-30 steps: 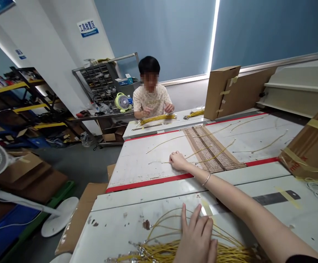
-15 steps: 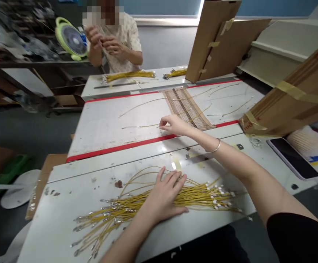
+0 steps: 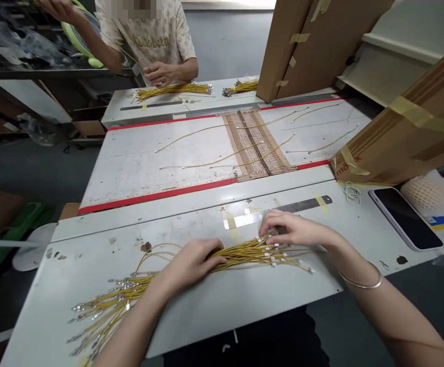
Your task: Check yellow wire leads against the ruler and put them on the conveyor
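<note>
A bundle of thin yellow wires [image 3: 240, 254] lies across the near worktop, with small white connectors at its right end and silvery metal tips fanned out at the left. My left hand [image 3: 196, 259] is closed around the middle of this bundle. At the right end, the bent fingers of my right hand [image 3: 283, 228] are closed on wires beside the white connectors; exactly which ones is hidden. Just beyond that hand, a steel ruler [image 3: 302, 205] is taped flat to the worktop. Loose yellow wires [image 3: 194, 133] lie singly on the red-edged belt farther away.
A brown mesh seam [image 3: 258, 145] crosses the white belt [image 3: 130, 163]. To the right are a phone [image 3: 405, 218], pale rings [image 3: 351, 193] and a taped cardboard box [image 3: 393, 122]. Across the belt, a person [image 3: 149, 46] handles wire behind other yellow bundles [image 3: 174, 92].
My right hand has come back from the belt to the bundle's connector end. My left hand has gone from lying spread on the wires to gripping them. The co-worker's one hand has risen leftward.
</note>
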The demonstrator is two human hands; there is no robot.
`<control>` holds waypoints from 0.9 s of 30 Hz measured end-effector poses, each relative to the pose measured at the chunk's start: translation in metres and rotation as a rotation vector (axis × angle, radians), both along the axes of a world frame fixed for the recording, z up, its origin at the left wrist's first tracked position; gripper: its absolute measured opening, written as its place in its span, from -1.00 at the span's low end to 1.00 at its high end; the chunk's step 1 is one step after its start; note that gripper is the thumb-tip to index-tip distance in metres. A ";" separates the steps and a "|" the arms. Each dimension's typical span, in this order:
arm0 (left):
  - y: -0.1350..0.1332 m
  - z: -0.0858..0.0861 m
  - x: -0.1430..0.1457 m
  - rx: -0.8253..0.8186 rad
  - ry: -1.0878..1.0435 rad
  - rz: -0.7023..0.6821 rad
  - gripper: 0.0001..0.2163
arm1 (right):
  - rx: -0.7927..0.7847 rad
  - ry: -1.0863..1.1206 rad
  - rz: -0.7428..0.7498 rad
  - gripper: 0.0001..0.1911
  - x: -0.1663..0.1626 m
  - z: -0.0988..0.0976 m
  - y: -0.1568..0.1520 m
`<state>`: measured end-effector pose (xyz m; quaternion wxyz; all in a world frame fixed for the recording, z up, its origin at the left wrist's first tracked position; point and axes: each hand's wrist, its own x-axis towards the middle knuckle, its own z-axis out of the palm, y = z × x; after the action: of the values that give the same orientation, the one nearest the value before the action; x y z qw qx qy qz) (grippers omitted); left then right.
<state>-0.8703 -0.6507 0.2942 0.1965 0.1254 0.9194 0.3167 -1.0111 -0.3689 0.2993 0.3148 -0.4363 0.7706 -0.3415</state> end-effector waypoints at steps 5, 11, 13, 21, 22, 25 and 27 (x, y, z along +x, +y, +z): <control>-0.011 0.016 -0.006 0.070 -0.169 0.133 -0.72 | -0.110 0.099 -0.179 -0.67 -0.010 -0.006 0.024; -0.013 0.031 -0.003 0.046 -0.093 0.131 -0.73 | 0.001 0.221 -0.219 -0.79 -0.016 -0.021 0.039; -0.008 0.035 -0.001 0.028 0.007 0.158 -0.74 | -0.032 0.206 -0.232 -0.75 -0.012 -0.014 0.038; 0.055 0.036 -0.019 0.291 0.150 0.188 -0.67 | -0.578 -0.176 -0.452 -0.80 -0.001 0.010 0.040; 0.065 0.036 -0.026 0.368 0.132 0.192 -0.67 | -0.628 -0.214 -0.458 -0.81 -0.001 0.009 0.039; 0.095 0.038 -0.046 0.590 0.047 0.196 -0.72 | -0.679 -0.276 -0.452 -0.77 -0.001 0.005 0.036; 0.111 0.040 -0.058 0.718 -0.017 0.203 -0.75 | -0.690 -0.261 -0.441 -0.77 -0.001 0.005 0.035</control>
<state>-0.9279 -0.5392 0.3340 0.1156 0.0919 0.7559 0.6378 -1.0123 -0.3342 0.3041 0.1648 -0.2942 0.6397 -0.6907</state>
